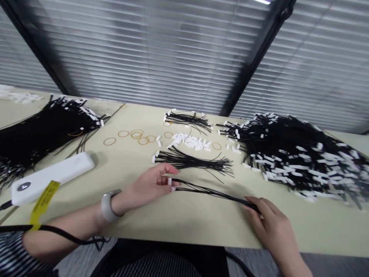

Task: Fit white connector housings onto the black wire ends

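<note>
My left hand [151,184] pinches the white-tagged end of a thin bundle of black cable ties [207,191] just above the pale table [178,223]. A grey band sits on that wrist. My right hand [269,223] grips the other end of the same bundle near the table's front edge, fingers curled round it. Just behind lies a fanned bundle of black ties [196,161] with white tags at its left end.
A large heap of black ties with white tags [296,157] fills the right. Another black heap [43,130] lies at the left. Loose rubber bands [135,135], small white tags [191,140], a white power bank [52,177] with yellow label. Window blinds behind.
</note>
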`<state>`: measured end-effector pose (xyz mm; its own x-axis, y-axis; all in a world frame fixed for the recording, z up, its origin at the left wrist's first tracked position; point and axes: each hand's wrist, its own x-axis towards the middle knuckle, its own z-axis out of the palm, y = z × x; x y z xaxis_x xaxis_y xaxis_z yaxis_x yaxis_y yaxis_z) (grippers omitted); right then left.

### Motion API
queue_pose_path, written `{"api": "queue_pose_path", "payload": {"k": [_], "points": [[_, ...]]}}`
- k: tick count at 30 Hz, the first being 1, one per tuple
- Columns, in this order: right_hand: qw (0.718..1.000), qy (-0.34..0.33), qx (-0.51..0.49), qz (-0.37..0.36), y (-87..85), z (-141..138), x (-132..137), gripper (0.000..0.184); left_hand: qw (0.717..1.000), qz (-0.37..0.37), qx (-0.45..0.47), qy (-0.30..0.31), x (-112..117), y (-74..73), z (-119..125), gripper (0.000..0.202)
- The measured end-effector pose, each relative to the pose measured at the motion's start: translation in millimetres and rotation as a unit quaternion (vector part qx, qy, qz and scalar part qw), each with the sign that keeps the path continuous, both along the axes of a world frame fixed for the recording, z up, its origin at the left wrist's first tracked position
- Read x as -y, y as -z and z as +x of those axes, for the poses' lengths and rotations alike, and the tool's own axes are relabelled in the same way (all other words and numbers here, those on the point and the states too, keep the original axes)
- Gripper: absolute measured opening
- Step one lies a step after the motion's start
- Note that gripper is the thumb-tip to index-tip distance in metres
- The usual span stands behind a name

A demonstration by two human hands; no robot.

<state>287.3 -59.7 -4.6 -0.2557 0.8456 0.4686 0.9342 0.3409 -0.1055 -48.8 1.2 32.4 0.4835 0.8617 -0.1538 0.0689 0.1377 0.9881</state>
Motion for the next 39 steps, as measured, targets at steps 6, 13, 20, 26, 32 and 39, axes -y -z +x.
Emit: {"api": "queue_pose_path", "payload": {"k": [6, 13, 20, 26, 32, 39], "points": [[0.995, 0.020, -0.050, -0.085, -4.4, 16, 8, 0.024, 0.993, 0.115, -0.019, 0.034, 1, -8.1, 15, 0.025], [0.985, 0.005, 0.005, -0.173, -36.8, 36, -15, 0.031, 0.985, 0.116, -0.127, 0.022, 7, -4.1, 27, 0.017], [0.993, -0.082, 0.025, -0.081, -103.3, -38, -102, 0.029, 0.990, -0.102, -0.083, 0.048, -1, 7.5, 25, 0.013], [0.974, -0.094, 0.107, -0.175, -66.1, -129, -184, 0.024, 0.992, -0.085, -0.093, 0.031, 1, 13.7, 21, 0.014], [0.973, -0.050, 0.096, -0.203, -24.3, -158, -215, 0.027, 0.994, -0.082, -0.064, 0.037, 0, 19.7, 19, 0.009], [0.973, -0.090, -0.083, -0.197, -49.2, -152, -193, 0.015, 0.996, -0.050, -0.071, 0.022, 2, 24.0, 17, 0.010]]}}
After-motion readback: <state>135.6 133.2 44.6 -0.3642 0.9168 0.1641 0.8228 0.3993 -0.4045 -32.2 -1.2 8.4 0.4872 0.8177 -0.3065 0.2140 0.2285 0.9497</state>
